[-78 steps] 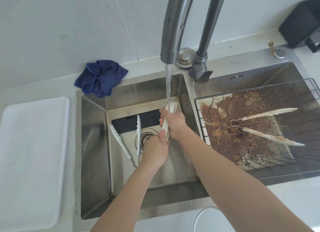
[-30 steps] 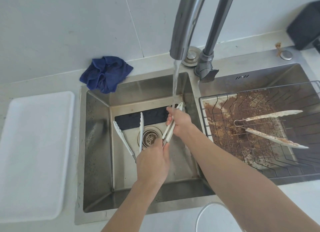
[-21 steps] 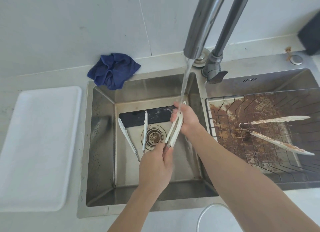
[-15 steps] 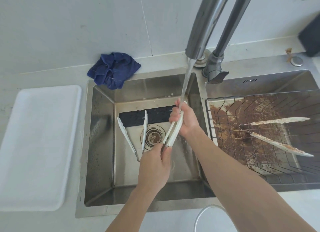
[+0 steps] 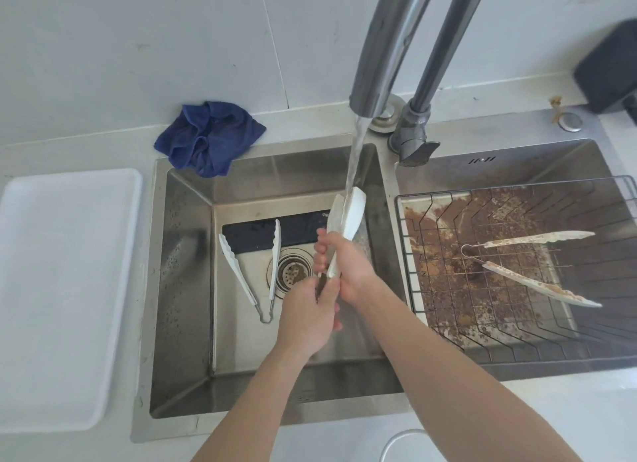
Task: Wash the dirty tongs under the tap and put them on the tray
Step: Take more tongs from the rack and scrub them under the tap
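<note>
White tongs point(image 5: 344, 227) w/ tips under the tap point(image 5: 382, 48) stream, over the left sink basin point(image 5: 186, 289): my right hand point(image 5: 344, 265) grips mid-arms, left hand point(image 5: 310, 313) pinches the hinge end. Tray point(image 5: 62, 272) sits on worktop, left.

We count three pairs of tongs: one held point(image 5: 346, 220), one in the basin point(image 5: 251, 272), one dirty point(image 5: 537, 268); one tray point(image 5: 62, 289); one cloth point(image 5: 210, 137).

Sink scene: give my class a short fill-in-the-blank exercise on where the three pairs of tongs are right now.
1. Water from the tap falls on the tongs held by ____ hands.
2. The dirty tongs lie in the wire ____.
3. Another pair lies beside the ____.
4. The white tray holds ____ tongs.

Missing words: both; basket; drain; no
</note>
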